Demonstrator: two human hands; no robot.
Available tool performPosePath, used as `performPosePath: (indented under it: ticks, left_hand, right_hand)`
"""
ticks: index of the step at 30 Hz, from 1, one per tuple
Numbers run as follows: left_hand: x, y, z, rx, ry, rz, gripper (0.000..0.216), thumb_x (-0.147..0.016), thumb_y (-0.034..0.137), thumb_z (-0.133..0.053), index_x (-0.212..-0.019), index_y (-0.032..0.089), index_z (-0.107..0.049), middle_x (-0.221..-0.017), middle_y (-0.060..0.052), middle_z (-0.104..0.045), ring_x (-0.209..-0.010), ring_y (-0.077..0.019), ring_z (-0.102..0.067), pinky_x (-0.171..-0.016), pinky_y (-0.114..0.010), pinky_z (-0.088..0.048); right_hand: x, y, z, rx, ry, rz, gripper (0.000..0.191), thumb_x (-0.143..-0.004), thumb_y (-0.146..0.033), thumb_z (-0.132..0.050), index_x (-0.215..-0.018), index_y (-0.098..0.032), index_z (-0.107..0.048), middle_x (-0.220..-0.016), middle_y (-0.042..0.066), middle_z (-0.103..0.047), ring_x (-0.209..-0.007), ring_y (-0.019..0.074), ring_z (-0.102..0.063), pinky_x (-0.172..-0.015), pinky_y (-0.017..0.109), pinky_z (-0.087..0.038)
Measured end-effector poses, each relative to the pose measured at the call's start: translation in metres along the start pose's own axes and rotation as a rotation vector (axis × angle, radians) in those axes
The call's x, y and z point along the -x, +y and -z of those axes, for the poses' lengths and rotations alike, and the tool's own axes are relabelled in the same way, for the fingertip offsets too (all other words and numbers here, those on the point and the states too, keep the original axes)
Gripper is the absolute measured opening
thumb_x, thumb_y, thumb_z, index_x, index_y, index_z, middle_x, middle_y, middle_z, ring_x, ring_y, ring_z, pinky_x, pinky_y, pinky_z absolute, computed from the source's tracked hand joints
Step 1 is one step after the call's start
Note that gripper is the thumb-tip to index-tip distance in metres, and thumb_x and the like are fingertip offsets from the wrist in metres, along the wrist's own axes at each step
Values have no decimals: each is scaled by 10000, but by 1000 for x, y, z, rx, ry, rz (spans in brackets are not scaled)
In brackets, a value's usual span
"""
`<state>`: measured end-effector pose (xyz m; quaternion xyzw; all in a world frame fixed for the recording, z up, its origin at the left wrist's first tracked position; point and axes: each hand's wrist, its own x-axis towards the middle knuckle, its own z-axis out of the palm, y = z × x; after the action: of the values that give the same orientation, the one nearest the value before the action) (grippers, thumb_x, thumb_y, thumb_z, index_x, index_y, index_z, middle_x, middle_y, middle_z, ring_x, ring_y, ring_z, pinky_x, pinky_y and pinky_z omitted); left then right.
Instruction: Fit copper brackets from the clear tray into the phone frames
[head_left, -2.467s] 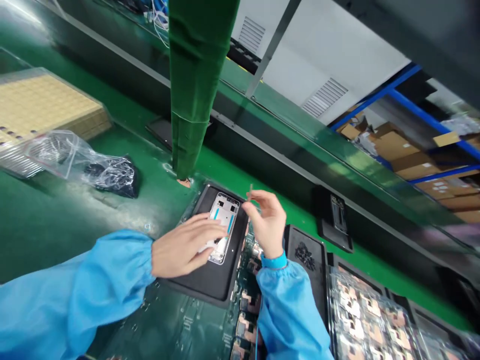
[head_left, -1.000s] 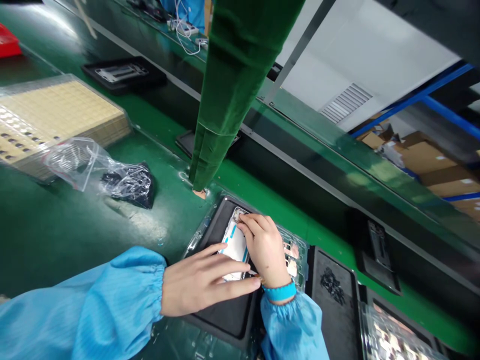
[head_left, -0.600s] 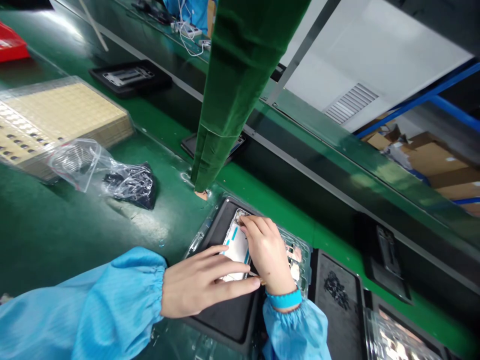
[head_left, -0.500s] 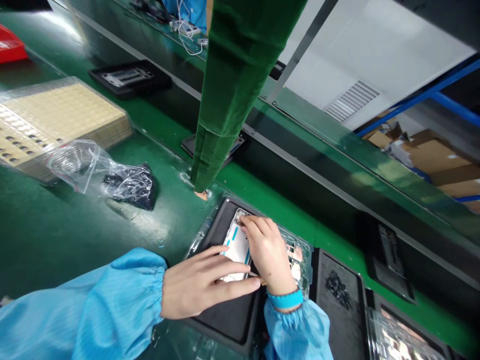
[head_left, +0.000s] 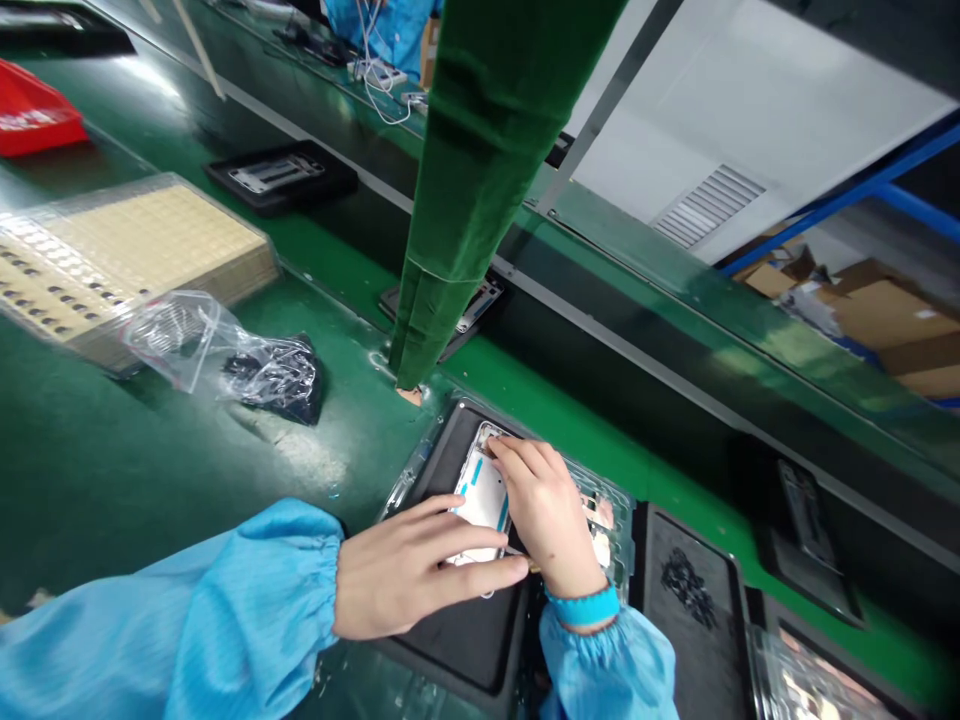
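A white phone frame [head_left: 486, 500] with blue strips lies on a black tray [head_left: 457, 625]. Over its lower part my left hand [head_left: 424, 575] rests with fingers stretched out and spread, the fingertips at its edges. My right hand [head_left: 544, 510] is closed at the top end of the frame, fingers bent together and tips down on its upper corner. What those fingertips hold, if anything, is hidden. A thin tool-like piece shows beneath the right palm, too covered to name.
Right of the hands are a clear plastic tray of copper-coloured parts [head_left: 600, 515] and a black tray of small dark pieces [head_left: 690, 590]. A green-wrapped post [head_left: 480, 180] rises just beyond. At left lie a zip bag [head_left: 274, 375] and stacked trays [head_left: 150, 240]. Phone frames on black trays sit on the line behind.
The whole view has shifted slightly, so everything appears a little further right and lower. Both hands keep nearly the same pose on the phone frame.
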<state>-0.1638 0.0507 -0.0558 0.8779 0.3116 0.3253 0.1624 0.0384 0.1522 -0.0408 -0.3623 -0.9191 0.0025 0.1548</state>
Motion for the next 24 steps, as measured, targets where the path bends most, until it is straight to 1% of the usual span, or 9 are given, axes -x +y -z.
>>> performPosePath:
  ticks: [4,8,12,14,16,19,21,24]
  left_hand:
    - [-1,1,1,28,-9,8,577,-985,32,-480,-1530,200,-391,-1400,-87,-628,-1262,-199,-605,-1239,-436,-351]
    - [0,-1,0,41,3,-6,558,-1007,45,-459,-1536,198,-372,-1419,-89,-617,-1296,-199,-574,-1239,-433,-331]
    - [0,0,-1,7,14,22,531,-1022,80,-456,-1531,219,-398,-1418,-70,-626,-1288,-191,-578,-1225,-405,-346]
    - [-1,2,1,-37,-3,17,498,-1029,111,-443,-1514,221,-447,-1429,-48,-624,-1280,-182,-585,-1215,-375,-362]
    - [-3,3,4,-90,-27,12,460,-1046,140,-397,-1482,231,-510,-1433,-5,-625,-1262,-157,-595,-1221,-342,-360]
    - [-4,2,9,-156,-56,40,476,-1052,157,-334,-1461,257,-555,-1435,50,-621,-1247,-137,-604,-1241,-312,-331]
    - [-5,2,12,-166,-72,46,496,-1041,152,-319,-1469,244,-551,-1430,42,-623,-1251,-140,-604,-1238,-308,-328]
    - [-5,3,14,-139,-82,40,500,-1032,145,-324,-1476,211,-544,-1413,7,-633,-1258,-148,-601,-1210,-310,-355]
  right_hand:
    - [1,1,1,-6,-4,5,287,-1059,-174,-467,-1253,-146,-677,-1187,125,-722,-1046,304,-610,-892,472,-533]
    - [0,3,2,-14,6,21,295,-1058,-161,-449,-1237,-146,-682,-1171,124,-726,-1046,295,-621,-896,463,-541]
    - [0,7,3,-54,26,69,286,-1060,-178,-444,-1224,-148,-676,-1161,119,-728,-1039,292,-622,-909,462,-538]
    - [1,12,2,-86,63,113,283,-1068,-206,-430,-1202,-163,-676,-1142,114,-730,-1029,291,-628,-907,461,-529]
    - [1,18,-4,-110,118,125,271,-1073,-272,-444,-1174,-176,-676,-1116,115,-729,-996,289,-638,-877,455,-519]
    - [-2,26,-13,-108,156,157,300,-1074,-367,-456,-1149,-181,-678,-1095,115,-722,-984,293,-641,-870,457,-501]
    - [-3,26,-14,-98,155,160,313,-1076,-378,-453,-1155,-168,-672,-1109,120,-710,-1004,292,-634,-882,453,-498]
    - [-2,22,-11,-91,139,161,298,-1082,-338,-442,-1186,-153,-652,-1118,119,-702,-1031,287,-619,-897,445,-498]
